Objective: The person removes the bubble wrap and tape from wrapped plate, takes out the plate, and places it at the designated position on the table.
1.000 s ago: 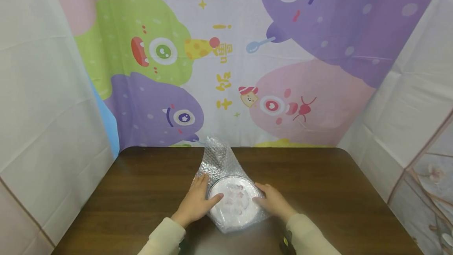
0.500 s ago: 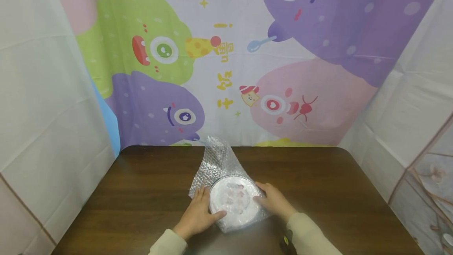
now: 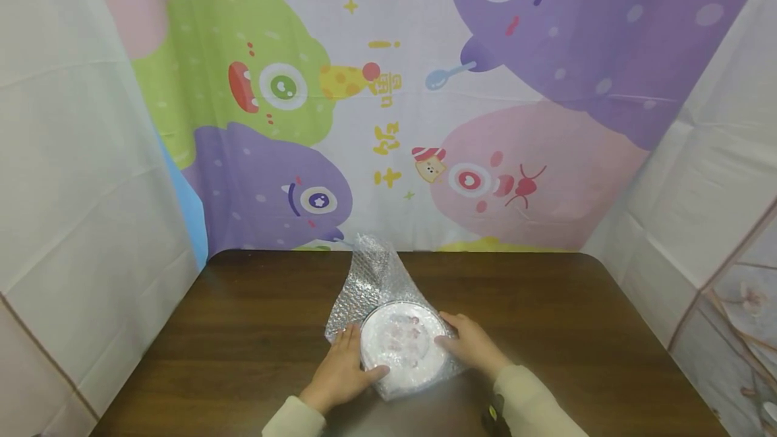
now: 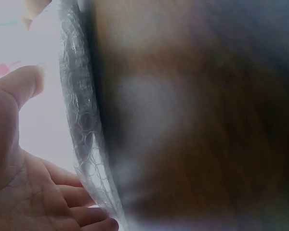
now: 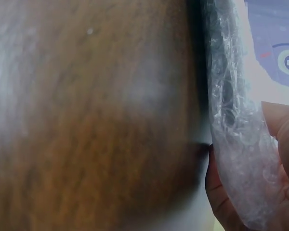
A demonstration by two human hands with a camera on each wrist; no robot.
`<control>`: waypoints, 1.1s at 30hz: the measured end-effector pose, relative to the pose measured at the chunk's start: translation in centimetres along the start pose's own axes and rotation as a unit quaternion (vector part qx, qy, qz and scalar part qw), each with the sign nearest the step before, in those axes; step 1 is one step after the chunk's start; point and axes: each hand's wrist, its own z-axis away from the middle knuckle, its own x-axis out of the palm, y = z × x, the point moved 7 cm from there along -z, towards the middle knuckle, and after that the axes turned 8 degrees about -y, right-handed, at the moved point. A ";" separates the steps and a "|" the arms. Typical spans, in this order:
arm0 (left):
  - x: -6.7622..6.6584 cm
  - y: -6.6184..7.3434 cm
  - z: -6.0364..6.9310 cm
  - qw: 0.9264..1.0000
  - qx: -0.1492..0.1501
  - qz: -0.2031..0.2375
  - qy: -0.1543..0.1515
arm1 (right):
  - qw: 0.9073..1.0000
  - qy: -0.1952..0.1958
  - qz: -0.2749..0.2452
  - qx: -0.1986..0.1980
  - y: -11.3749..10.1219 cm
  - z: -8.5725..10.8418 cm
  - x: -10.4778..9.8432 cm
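Observation:
A round white plate [image 3: 403, 342] with a pinkish print lies in bubble wrap [image 3: 370, 275] on the table, near me. A loose flap of the wrap extends past its far side. My left hand [image 3: 342, 369] rests at the plate's left edge, thumb over the top. In the left wrist view, that hand's fairly straight fingers [image 4: 74, 197] touch the bubble-wrapped edge. On the opposite side, my right hand [image 3: 473, 342] grips the wrapped edge, thumb above. The right wrist view shows its fingers [image 5: 219, 192] curled under the bubble wrap [image 5: 241, 144]. Its fingertips are mostly hidden.
The dark brown wooden table [image 3: 261, 302] has rounded far corners. Behind it hangs a cloth [image 3: 388, 208] printed with cartoon monsters. Pale cloth walls [image 3: 73, 208] stand on both sides. Something dark with a yellow-green mark [image 3: 492, 413] sits by the right sleeve.
My left hand has slid nearer along the plate's left edge, and its thumb has moved lower. The flap's left corner now shows more fully. My right hand and the plate have hardly moved.

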 end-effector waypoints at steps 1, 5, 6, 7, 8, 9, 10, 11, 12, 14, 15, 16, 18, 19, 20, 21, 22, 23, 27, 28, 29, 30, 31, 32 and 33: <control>0.0 0.1 0.0 1.000 0.003 0.000 0.000 | 1.000 0.000 0.004 -0.002 0.0 0.0 0.0; 0.0 0.1 0.0 1.000 0.005 -0.008 -0.002 | 1.000 0.004 0.022 -0.010 -0.3 0.1 -0.4; 0.0 0.2 0.0 1.000 0.005 -0.010 -0.002 | 1.000 0.007 0.027 -0.012 -0.3 0.1 -0.5; 0.0 0.2 0.0 1.000 0.006 -0.013 -0.002 | 0.999 0.009 0.031 -0.017 -0.5 0.1 -0.7; 0.0 0.2 0.0 1.000 0.005 -0.015 -0.002 | 0.999 0.011 0.033 -0.018 -0.5 0.1 -0.8; 0.0 0.2 0.0 1.000 0.005 -0.017 -0.002 | 0.999 0.012 0.036 -0.020 -0.6 0.0 -1.0; 0.0 0.2 0.0 1.000 0.006 -0.019 -0.002 | 0.999 0.016 0.039 -0.025 -0.8 0.0 -1.2; 0.0 0.2 0.0 1.000 0.006 -0.021 -0.001 | 0.999 0.019 0.041 -0.028 -0.9 0.0 -1.3; 0.0 0.2 0.0 1.000 0.006 -0.022 -0.001 | 0.998 0.022 0.043 -0.032 -1.0 0.0 -1.5; 0.0 0.2 0.0 1.000 0.006 -0.025 0.000 | 0.998 0.024 0.040 -0.036 -1.3 -0.1 -1.8; 0.0 0.2 0.0 1.000 0.006 -0.027 0.001 | 0.998 0.025 0.040 -0.039 -1.5 -0.1 -2.0; 0.0 0.3 0.0 1.000 0.007 -0.029 0.001 | 0.998 0.025 0.038 -0.042 -1.7 -0.1 -2.1; 0.0 0.3 0.0 0.999 0.005 -0.033 0.003 | 0.998 0.021 0.036 -0.048 -2.1 0.0 -2.3; 0.0 0.2 0.0 0.999 0.005 -0.035 0.004 | 0.998 0.018 0.037 -0.054 -2.5 0.1 -2.4; 0.0 0.2 0.0 0.999 0.004 -0.037 0.005 | 0.997 0.015 0.040 -0.062 -3.0 0.2 -2.5; 0.0 0.2 -0.1 0.999 0.003 -0.038 0.006 | 0.996 0.011 0.044 -0.071 -3.5 0.4 -2.6; 0.0 0.2 -0.1 0.999 0.001 -0.039 0.007 | 0.995 0.008 0.053 -0.082 -4.0 0.5 -2.6; 0.0 0.2 -0.1 0.999 -0.001 -0.040 0.008 | 0.993 0.005 0.070 -0.093 -4.4 0.7 -2.5; 0.0 0.1 -0.2 0.999 -0.004 -0.043 0.013 | 0.980 -0.001 0.150 -0.132 -5.7 1.2 -1.7; 0.1 0.1 -0.2 0.999 -0.004 -0.044 0.014 | 0.975 0.003 0.174 -0.140 -5.8 1.3 -1.5; 0.1 0.1 -0.2 0.999 -0.003 -0.045 0.015 | 0.971 0.008 0.191 -0.146 -5.9 1.4 -1.4; 0.1 0.1 -0.2 0.999 -0.003 -0.046 0.016 | 0.968 0.013 0.200 -0.152 -5.9 1.4 -1.3; 0.1 0.1 -0.2 0.999 -0.003 -0.047 0.016 | 0.965 0.020 0.210 -0.158 -5.9 1.4 -1.2; 0.1 0.1 -0.2 0.999 -0.004 -0.047 0.017 | 0.963 0.027 0.215 -0.163 -5.9 1.5 -1.2; 0.2 0.1 -0.2 0.999 -0.005 -0.047 0.017 | 0.961 0.034 0.220 -0.167 -5.8 1.5 -1.2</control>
